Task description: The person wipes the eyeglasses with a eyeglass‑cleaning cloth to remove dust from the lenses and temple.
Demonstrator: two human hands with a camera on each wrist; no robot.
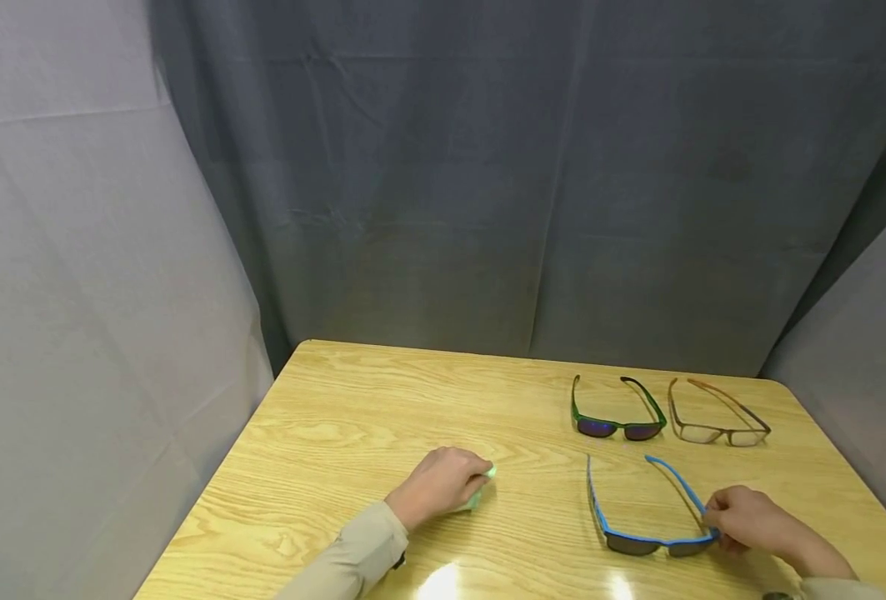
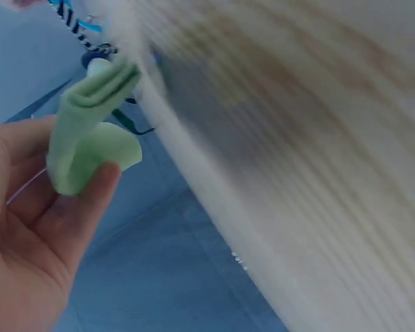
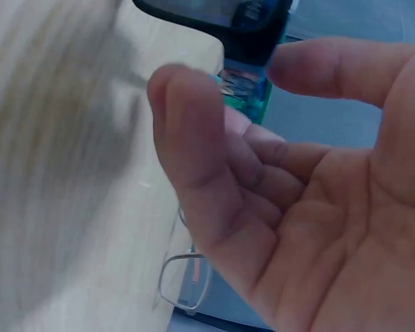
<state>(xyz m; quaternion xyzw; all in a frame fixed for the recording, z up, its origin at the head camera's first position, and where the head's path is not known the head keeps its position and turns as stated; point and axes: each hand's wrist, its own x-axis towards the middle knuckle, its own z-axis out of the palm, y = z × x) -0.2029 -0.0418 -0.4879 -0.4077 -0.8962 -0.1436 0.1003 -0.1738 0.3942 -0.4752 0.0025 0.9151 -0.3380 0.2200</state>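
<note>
My left hand [image 1: 443, 482] is low over the middle of the table, gripping a light green folded cloth [image 2: 90, 131]. In the left wrist view the cloth is bent into a loop between thumb and fingers. At the right, my right hand [image 1: 758, 521] pinches the blue-framed sunglasses [image 1: 633, 547] at their right corner, by the hinge. The sunglasses have dark lenses facing me, and both temples extend away from me, unfolded. In the right wrist view the thumb meets the frame's corner, while the curled fingers partly hide the temple.
Behind the blue pair stand sunglasses with a green frame and purple-blue lenses [image 1: 596, 428]. Beside them, farther right, are clear-lens eyeglasses [image 1: 701, 434] with brownish temples. The wood-grain table [image 1: 352, 408] is bordered by a dark grey curtain [image 1: 412, 208] behind and pale cloth at both sides.
</note>
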